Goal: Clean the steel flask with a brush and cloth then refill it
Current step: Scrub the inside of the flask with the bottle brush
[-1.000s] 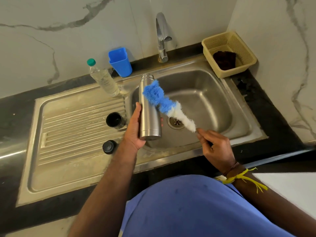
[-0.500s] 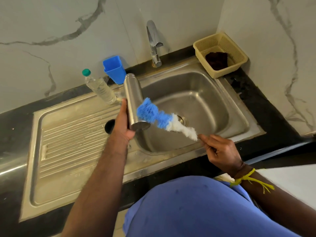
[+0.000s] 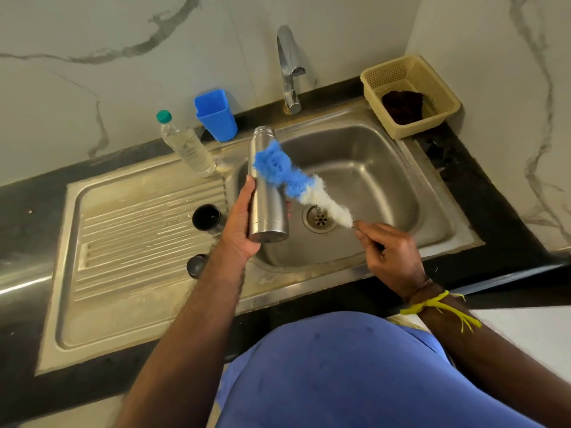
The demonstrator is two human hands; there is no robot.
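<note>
Steel flask (image 3: 267, 196) stands near upright over the sink (image 3: 432, 211), mouth up, gripped by left hand (image 3: 239, 230); right hand (image 3: 391, 257) pinches brush (image 3: 293, 180), laid diagonally across it.

My left hand (image 3: 244, 225) hid most of the small black cap (image 3: 196, 265), and my right hand (image 3: 390, 254) concealed the brush (image 3: 296, 180) handle.

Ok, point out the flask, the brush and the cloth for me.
flask (image 3: 268, 211): head view, lower steel body.
brush (image 3: 279, 168): head view, blue bristle head.
cloth (image 3: 401, 106): head view, dark fabric lying in the basket.
</note>
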